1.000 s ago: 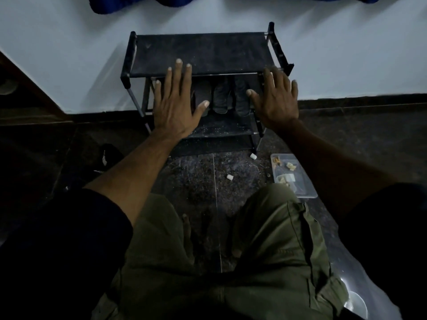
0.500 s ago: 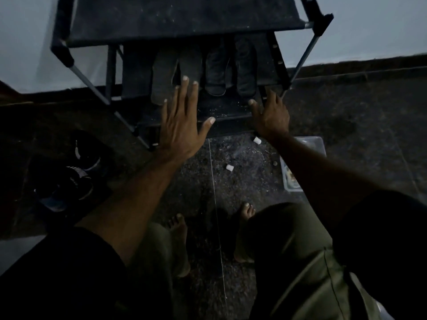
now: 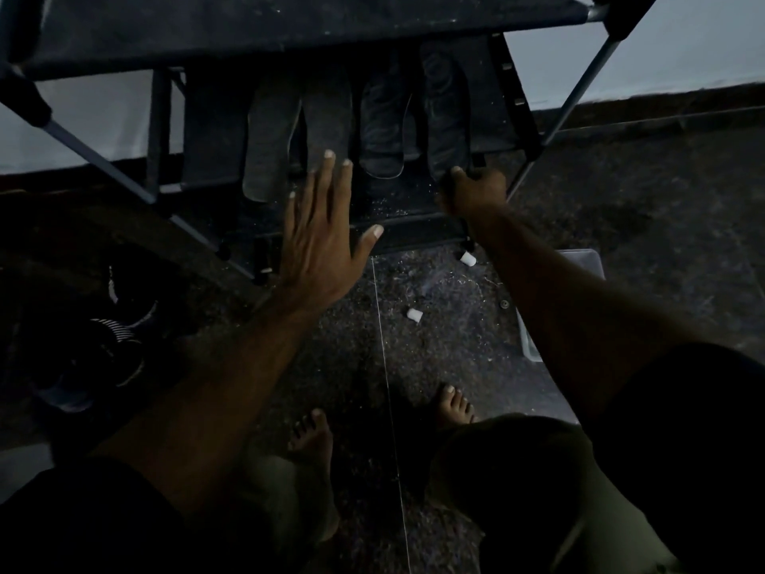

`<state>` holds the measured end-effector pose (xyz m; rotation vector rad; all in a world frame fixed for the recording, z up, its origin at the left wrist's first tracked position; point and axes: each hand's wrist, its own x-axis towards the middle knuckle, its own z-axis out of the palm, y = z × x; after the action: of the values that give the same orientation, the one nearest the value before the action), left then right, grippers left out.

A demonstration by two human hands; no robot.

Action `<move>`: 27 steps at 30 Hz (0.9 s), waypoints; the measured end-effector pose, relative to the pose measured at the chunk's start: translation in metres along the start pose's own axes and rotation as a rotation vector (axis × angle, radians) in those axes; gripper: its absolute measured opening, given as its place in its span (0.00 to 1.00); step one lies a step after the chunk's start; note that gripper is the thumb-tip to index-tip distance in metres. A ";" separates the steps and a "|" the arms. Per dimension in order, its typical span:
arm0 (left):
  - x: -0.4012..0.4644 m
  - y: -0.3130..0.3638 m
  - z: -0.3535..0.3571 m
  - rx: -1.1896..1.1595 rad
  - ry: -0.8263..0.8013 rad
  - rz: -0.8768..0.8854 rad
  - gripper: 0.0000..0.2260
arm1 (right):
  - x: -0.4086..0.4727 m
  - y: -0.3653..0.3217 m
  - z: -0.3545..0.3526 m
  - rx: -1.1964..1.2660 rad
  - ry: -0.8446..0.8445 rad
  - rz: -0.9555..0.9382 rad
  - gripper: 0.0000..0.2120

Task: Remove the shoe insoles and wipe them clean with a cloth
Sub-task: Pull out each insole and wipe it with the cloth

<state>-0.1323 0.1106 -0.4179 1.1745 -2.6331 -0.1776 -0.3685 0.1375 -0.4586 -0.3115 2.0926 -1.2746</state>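
On the rack's lower shelf (image 3: 215,159), a grey pair (image 3: 289,134) and a dark pair of shoes (image 3: 414,118) lie side by side, their long axes running away from the person. The left hand (image 3: 321,238) hovers spread and empty before the grey pair; the right hand (image 3: 474,192), nearer, curls its grip at the rightmost dark shoe's (image 3: 445,109) near end.

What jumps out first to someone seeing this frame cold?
The two bare arms reaching toward the dark shoe rack against the wall: the left hand is spread flat and open over the lower shelf, while the right hand curls around the near end of the rightmost dark shoe. Next, two flat grey insole-like pieces lie beside the dark pair, and small white bits dot the speckled floor.
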 end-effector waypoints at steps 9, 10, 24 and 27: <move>-0.022 0.029 0.002 -0.248 0.016 -0.091 0.35 | -0.061 -0.007 -0.040 0.293 -0.167 0.057 0.06; -0.025 0.037 0.002 -0.322 0.014 -0.118 0.34 | -0.065 -0.003 -0.049 0.335 -0.200 0.080 0.05; -0.012 0.172 -0.023 -2.086 -0.422 -0.845 0.44 | -0.188 0.014 -0.166 0.455 -0.614 0.116 0.05; -0.008 0.183 -0.030 -2.173 -0.387 -0.767 0.41 | -0.195 0.021 -0.179 0.399 -0.686 0.105 0.03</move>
<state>-0.2499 0.2382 -0.3513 0.8597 -0.5467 -2.4577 -0.3337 0.3736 -0.3414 -0.3860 1.2380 -1.2593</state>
